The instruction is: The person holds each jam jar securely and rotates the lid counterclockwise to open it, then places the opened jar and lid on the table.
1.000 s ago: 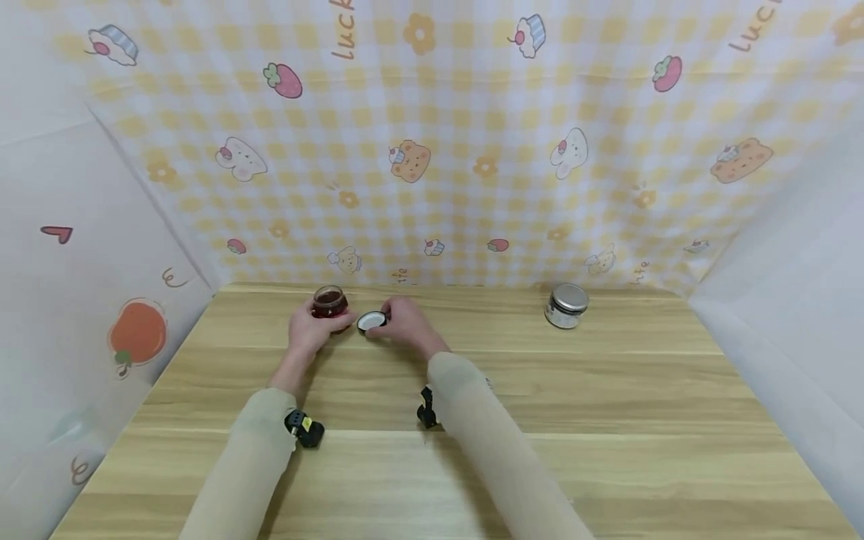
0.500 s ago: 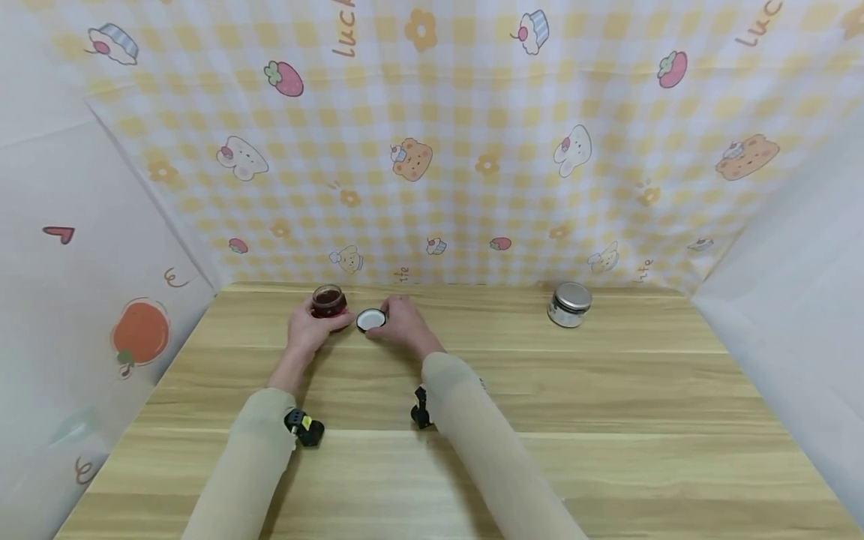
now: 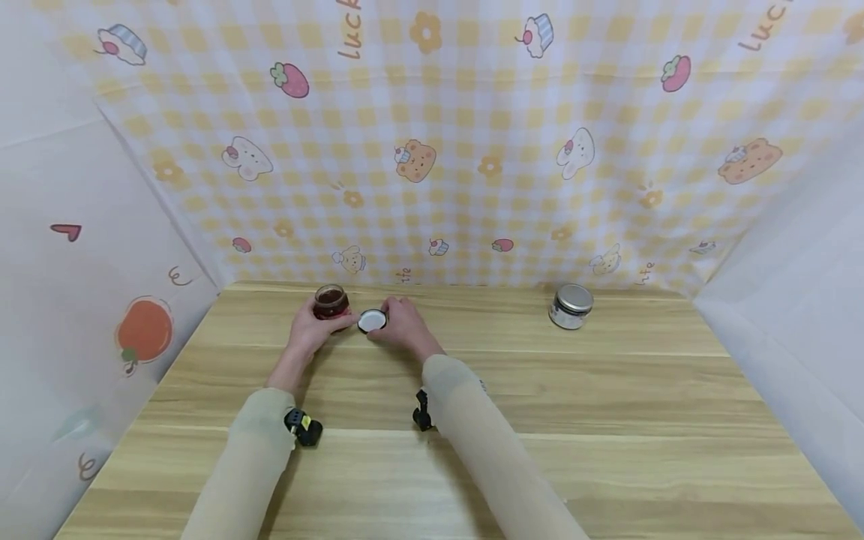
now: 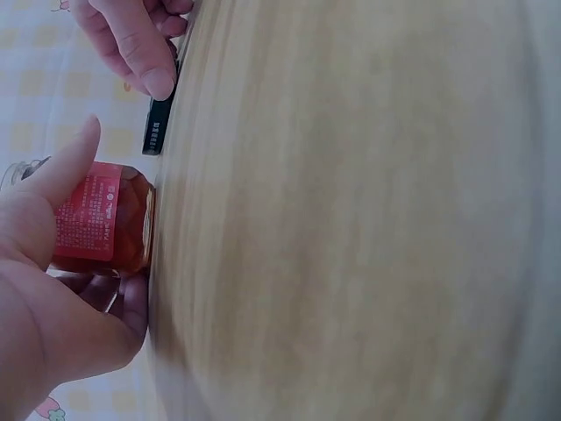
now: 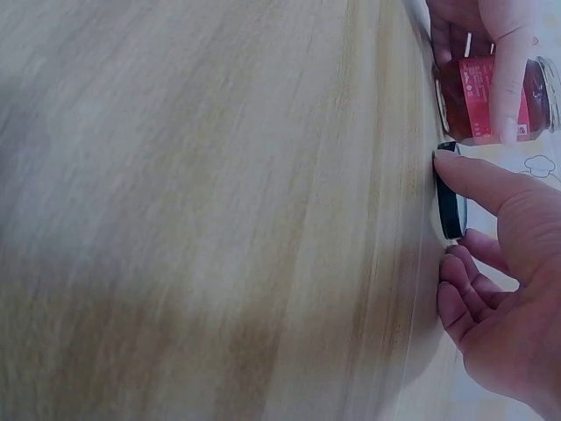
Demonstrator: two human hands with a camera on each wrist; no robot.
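On the far left part of the table, my left hand [image 3: 311, 330] grips an open glass jar [image 4: 131, 215] with dark red contents and a red label. The jar stands upright, its thumb side facing the other hand. Just to its right, a jar lid [image 3: 372, 322] lies with its white inside up and its black rim [image 5: 449, 197] low at the tabletop. My right hand [image 3: 405, 328] pinches this lid at the edge between thumb and index finger, the other fingers loosely curled beside it. A small gap separates lid and jar.
A second jar [image 3: 570, 307], with a silver lid on, stands farther right near the back of the wooden table [image 3: 641, 420]. Behind the table hangs a yellow checked cloth [image 3: 459, 202]. White side sheets [image 3: 803, 300] border both ends.
The right forearm has shifted slightly left, and the lid looks a little flatter on the table. Both hands keep hold of the same things; the head view has moved slightly.
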